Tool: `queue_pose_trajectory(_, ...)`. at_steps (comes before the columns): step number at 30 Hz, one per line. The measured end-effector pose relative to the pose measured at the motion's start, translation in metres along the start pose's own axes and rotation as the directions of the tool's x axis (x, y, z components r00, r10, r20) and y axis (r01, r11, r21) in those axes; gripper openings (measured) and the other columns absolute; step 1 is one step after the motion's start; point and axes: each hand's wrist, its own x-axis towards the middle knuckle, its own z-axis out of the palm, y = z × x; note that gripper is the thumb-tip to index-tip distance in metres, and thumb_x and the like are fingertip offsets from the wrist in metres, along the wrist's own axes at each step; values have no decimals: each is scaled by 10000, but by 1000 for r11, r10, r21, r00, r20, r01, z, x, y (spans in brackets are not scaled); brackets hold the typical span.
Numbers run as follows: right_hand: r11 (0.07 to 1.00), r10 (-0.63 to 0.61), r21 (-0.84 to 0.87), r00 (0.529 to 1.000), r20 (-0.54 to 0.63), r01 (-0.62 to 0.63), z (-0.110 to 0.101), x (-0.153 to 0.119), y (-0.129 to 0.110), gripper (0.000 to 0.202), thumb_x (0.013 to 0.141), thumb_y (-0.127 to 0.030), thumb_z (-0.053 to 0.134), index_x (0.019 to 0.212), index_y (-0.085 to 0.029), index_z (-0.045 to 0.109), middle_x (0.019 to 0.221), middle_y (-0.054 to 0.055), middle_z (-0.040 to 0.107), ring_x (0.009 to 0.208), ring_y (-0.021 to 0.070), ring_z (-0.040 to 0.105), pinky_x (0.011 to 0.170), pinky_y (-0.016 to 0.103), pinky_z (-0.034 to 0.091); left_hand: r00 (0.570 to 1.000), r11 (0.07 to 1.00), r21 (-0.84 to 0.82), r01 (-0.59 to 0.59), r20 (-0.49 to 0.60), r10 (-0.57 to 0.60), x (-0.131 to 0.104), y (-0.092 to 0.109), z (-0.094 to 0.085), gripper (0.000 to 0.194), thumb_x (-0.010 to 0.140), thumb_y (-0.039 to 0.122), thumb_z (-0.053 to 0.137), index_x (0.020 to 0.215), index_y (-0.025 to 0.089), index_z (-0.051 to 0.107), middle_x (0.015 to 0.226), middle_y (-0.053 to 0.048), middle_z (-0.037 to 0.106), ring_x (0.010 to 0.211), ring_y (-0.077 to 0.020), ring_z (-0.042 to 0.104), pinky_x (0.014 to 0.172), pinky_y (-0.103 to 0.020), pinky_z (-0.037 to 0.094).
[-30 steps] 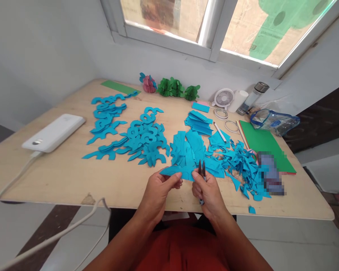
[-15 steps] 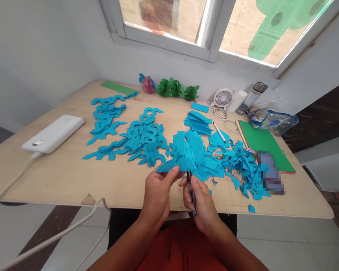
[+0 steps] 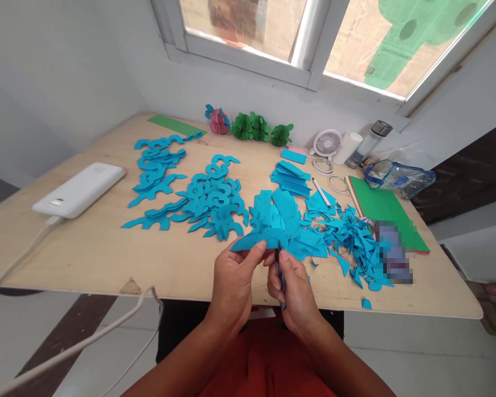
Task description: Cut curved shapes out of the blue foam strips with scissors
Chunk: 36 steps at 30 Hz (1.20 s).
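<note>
Pinched between the thumb and fingers of my left hand (image 3: 233,278) is a blue paper piece (image 3: 248,240) with a curved upper edge. My right hand (image 3: 293,281) is closed round a pair of dark scissors (image 3: 281,275), whose blades point up and meet the right part of that paper. The handles are mostly hidden by my fingers. Just beyond my hands lie blue paper sheets (image 3: 283,212). Cut curved blue shapes (image 3: 210,198) are heaped to their left, and blue paper scraps (image 3: 353,234) are scattered to the right.
A white power bank (image 3: 80,190) with a cable lies at the left. Green paper figures (image 3: 250,127), a small white fan (image 3: 328,144) and a bottle (image 3: 370,142) stand along the wall. A white pen (image 3: 321,192) and green sheets (image 3: 391,207) lie at the right.
The scissor blades have closed up and moved slightly right, now against the paper. The paper and my left hand have shifted a little to the right.
</note>
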Motion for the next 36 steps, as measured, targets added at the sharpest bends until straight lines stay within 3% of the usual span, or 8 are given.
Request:
queue_pose_trajectory(9, 1000, -7, -6, 1000, -6, 7, 0, 0, -2, 377, 842, -519, 580, 738, -158, 595, 437, -92, 372, 359, 36, 193, 358, 183, 117, 1000, 1000, -18, 12, -3, -12, -1, 1, 1, 118, 677, 210, 768, 744, 169, 680, 691, 18, 680, 664, -124, 598, 722, -265, 492)
queue_pose_trajectory(16, 1000, -9, -10, 1000, -8, 9, -2, 0, 0, 373, 843, -513, 582, 736, -156, 590, 426, -96, 359, 360, 40, 182, 360, 185, 113, 998, 998, -24, 57, -3, -57, -2, 2, 1, 168, 670, 215, 775, 813, 157, 709, 736, -7, 708, 728, -151, 638, 757, -284, 505)
queue_pose_trajectory(36, 1000, 5, 1, 1000, -1, -5, 0, -3, -4, 389, 828, -527, 591, 713, -155, 584, 405, -104, 329, 356, 41, 156, 351, 185, 103, 995, 996, -10, 88, 36, -88, -4, 9, 0, 139, 676, 242, 768, 778, 153, 735, 678, -15, 706, 715, -163, 647, 810, -321, 515)
